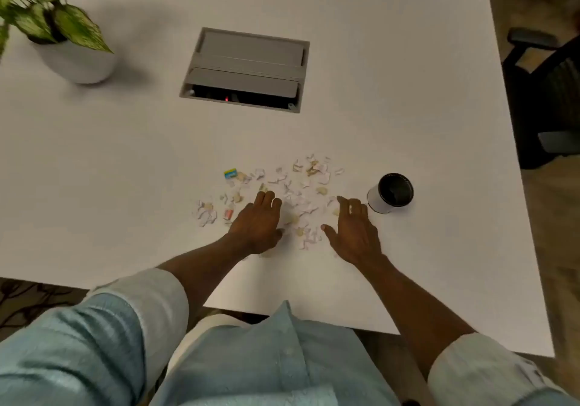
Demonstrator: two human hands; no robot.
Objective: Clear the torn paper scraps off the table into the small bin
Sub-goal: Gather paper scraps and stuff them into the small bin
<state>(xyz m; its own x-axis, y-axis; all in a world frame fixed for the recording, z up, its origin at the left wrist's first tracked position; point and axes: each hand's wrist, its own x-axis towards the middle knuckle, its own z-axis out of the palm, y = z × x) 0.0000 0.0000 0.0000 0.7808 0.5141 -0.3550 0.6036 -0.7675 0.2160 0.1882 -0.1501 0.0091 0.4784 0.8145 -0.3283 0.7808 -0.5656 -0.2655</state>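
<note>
Paper scraps [301, 204] lie between both flat palms.

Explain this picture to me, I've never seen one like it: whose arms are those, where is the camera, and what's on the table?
There is no machine here. The single picture comes from a camera worn on a person's head, looking down at their own arms. The left hand and right hand are spread flat, holding nothing, on either side of a scatter of torn paper scraps on the white table. The small bin, dark inside, stands just right of the scraps. Farther back are a potted plant and a grey cable hatch.
</note>
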